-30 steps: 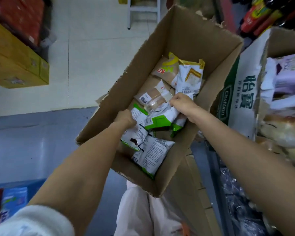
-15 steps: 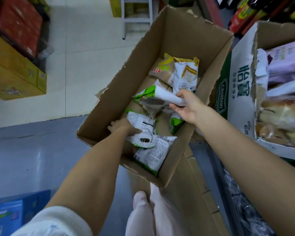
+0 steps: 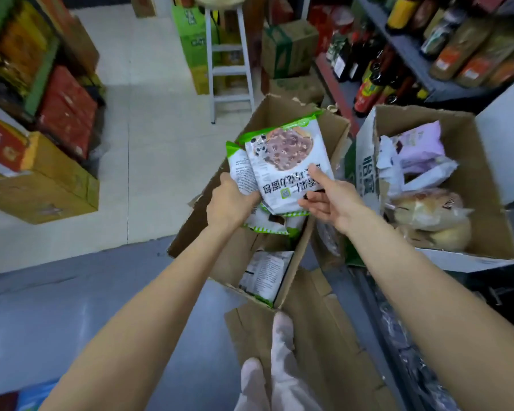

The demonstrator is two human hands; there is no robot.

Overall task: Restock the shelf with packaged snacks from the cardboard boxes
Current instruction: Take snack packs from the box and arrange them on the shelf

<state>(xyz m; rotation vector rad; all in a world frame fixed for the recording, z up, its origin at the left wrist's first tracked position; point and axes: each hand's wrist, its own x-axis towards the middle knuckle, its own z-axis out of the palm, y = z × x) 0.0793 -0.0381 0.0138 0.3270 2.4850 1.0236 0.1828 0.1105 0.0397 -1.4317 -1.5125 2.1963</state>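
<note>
Head view: a green-and-white snack packet point(image 3: 285, 164) is being held above the open cardboard box point(image 3: 333, 129), its lower corner being pinched by the right hand point(image 3: 333, 200), while more packets point(image 3: 242, 173) are being gripped by the left hand point(image 3: 229, 203), fingers curled.

The packet point(image 3: 288, 167) pinched in the right hand point(image 3: 330, 200) was white with green edges, printed with a brown speckled round and a small black-and-white panda, plus dark lettering. The one point(image 3: 241, 170) in the left hand point(image 3: 229, 203) was white with a green top and fine black print. Below the hands, the box point(image 3: 294, 280) was plain brown, and a packet point(image 3: 264, 274) in it was white, black-printed, green-edged. To the right of the right hand, a second box point(image 3: 365, 173) showed a white side with green characters and held pale lilac packets point(image 3: 419, 146). Left of the left hand the floor point(image 3: 149, 161) was cream tile, grey-blue nearer. Far left, cartons point(image 3: 66, 111) were red and yellow.
</note>
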